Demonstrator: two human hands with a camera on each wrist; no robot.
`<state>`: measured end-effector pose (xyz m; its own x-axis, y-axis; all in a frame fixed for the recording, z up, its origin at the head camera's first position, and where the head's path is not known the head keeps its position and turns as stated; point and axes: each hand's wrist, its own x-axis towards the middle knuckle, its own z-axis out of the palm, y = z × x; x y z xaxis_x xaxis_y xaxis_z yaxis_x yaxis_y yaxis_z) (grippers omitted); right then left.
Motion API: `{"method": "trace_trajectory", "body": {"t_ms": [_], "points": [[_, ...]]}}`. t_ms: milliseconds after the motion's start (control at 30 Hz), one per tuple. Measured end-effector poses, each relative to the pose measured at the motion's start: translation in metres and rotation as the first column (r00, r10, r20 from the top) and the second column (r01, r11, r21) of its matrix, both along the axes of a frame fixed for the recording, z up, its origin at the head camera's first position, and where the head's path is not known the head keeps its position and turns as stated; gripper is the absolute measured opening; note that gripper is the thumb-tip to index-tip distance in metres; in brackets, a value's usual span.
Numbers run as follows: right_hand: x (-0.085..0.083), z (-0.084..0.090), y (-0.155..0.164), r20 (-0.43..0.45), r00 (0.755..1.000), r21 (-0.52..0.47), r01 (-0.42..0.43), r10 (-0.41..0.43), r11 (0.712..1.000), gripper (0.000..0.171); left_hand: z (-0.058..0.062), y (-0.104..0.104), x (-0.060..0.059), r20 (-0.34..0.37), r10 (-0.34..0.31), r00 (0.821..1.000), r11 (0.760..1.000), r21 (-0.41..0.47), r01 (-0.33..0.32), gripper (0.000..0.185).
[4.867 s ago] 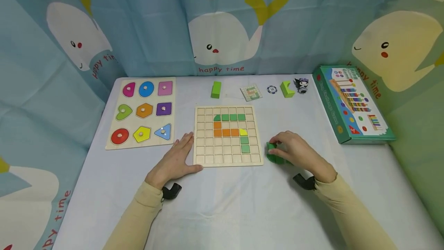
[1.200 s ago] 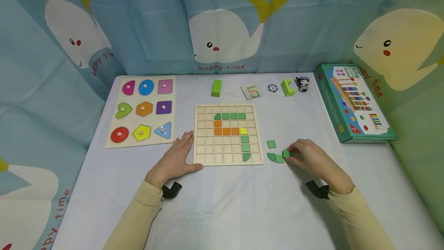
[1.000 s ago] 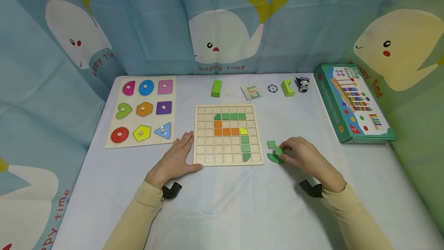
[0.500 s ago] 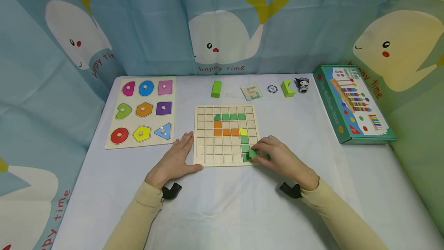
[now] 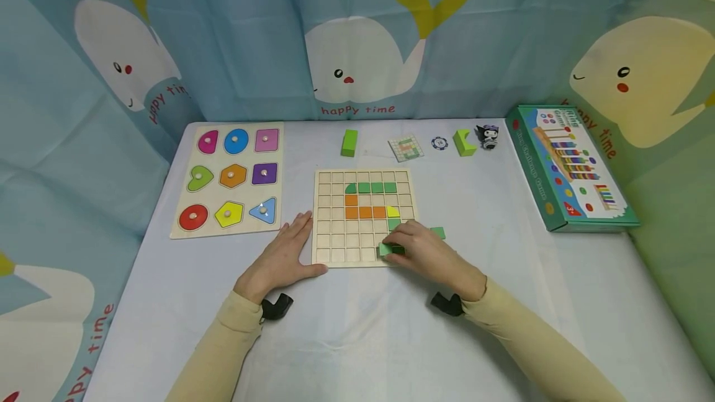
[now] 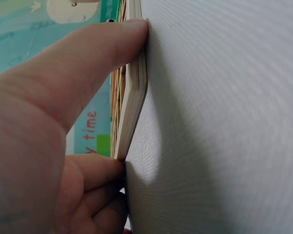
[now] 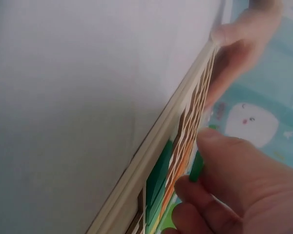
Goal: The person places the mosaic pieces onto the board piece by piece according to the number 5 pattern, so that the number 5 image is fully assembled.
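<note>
Right hand point(image 5: 424, 252) grip pinching green tile point(image 5: 386, 249) over grid board point(image 5: 335, 247), left hand point(image 5: 282, 256) flat, steadying board edge

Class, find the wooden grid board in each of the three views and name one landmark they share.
Head: wooden grid board lies mid-table.
Left wrist: its edge runs down the centre, seen side-on.
Right wrist: its edge crosses diagonally.
Shared landmark: the left hand resting against the board's corner.

Shape puzzle point(image 5: 228, 180) left of grid board point(image 5: 335, 247)
</note>
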<state>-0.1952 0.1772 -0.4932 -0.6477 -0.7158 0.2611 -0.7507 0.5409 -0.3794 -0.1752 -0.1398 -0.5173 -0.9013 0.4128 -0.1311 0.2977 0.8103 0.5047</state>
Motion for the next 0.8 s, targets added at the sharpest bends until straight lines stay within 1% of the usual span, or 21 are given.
{"method": "trace_trajectory", "body": {"t_ms": [100,200,567,800], "points": [[-0.0005,-0.0024,-0.0019,-0.028,1.0,0.005,-0.01,0.01,1.0,0.027,-0.0002,0.0006,-0.0001,0.002,0.003,1.0,1.0,0.001,-0.003,0.105],[-0.0006,-0.0044,-0.0029,-0.037,0.999,0.009,-0.01,0.011,1.0,0.027,-0.0004,0.0009,-0.0002,0.004,0.005,1.0,1.0,0.002,-0.005,0.105],[0.0019,-0.0063,-0.0056,-0.029,1.0,0.03,-0.005,0.006,1.0,0.025,-0.001,0.0008,-0.0003,-0.003,0.005,1.0,1.0,0.002,-0.005,0.105],[0.002,-0.0095,-0.0064,-0.033,0.999,0.013,0.0,0.001,1.0,0.027,-0.0015,0.001,0.0003,-0.01,0.006,1.0,1.0,0.004,-0.006,0.105]]}}
